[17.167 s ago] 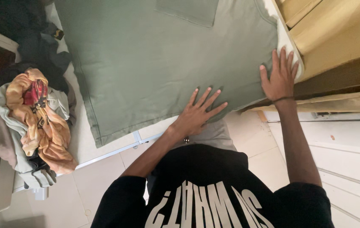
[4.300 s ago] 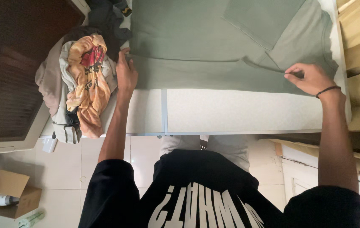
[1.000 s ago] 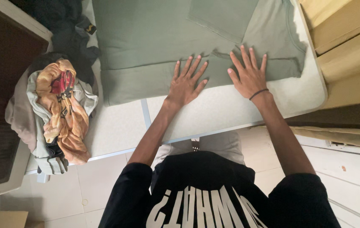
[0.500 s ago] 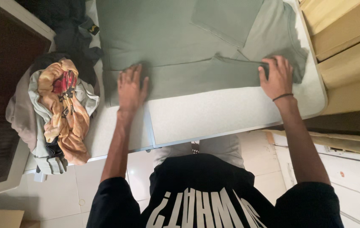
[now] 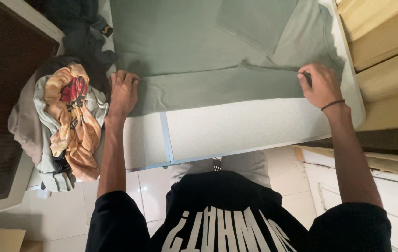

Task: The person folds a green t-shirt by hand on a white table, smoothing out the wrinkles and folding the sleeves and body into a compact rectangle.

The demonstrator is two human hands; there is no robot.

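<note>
Two hands are gripping the folded near edge of a sage-green shirt point(image 5: 199, 51) that is lying across the white tabletop point(image 5: 236, 128) in the upper middle of the frame. The left hand point(image 5: 123, 91) is curling closed on its left end, while the right hand point(image 5: 319, 85) is pinching the right end. A pile of crumpled clothes point(image 5: 63, 123) is sitting at centre left.

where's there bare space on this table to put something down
The widest bare patch of the white table lies between the folded green shirt and the near edge, spanning from the left hand to the right hand. The left end is crowded by the pile of clothes, with dark garments behind it.
</note>
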